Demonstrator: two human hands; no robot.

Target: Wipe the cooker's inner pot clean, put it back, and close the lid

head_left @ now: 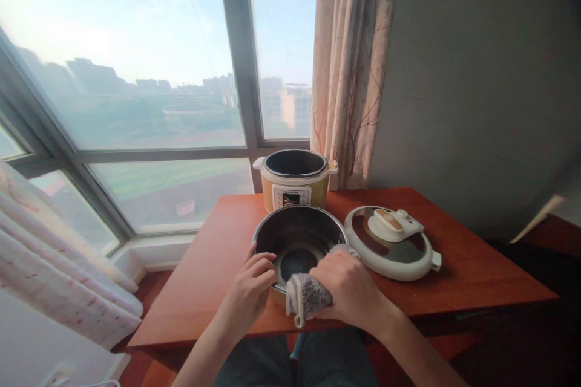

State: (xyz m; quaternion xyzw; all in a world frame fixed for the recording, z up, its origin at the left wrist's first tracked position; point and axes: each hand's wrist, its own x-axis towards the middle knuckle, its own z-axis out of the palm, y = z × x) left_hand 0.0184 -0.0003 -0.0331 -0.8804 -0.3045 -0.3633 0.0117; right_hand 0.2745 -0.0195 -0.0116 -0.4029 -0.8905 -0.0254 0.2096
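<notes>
A dark inner pot (313, 217) tilts toward me at the table's near side, its round mouth facing up and its inside showing. My left hand (254, 278) grips the pot's left rim, fingers over the edge. In my right hand (347, 284) a grey cloth (308, 297) is bunched, pressed at the right front of the rim; part of it sticks out beyond the fingers. Behind the pot stands the electric pressure cooker body (267, 190), gold with white trim and a front control panel. Its lid (394, 266), white with a dark top, lies on the table at the right.
The red-brown wooden table (476, 260) has its near edge close to my legs. Beyond it are a large window (149, 72) and a hanging curtain (349, 60). Another curtain (59, 272) hangs at the left. A grey wall (472, 84) is at the right.
</notes>
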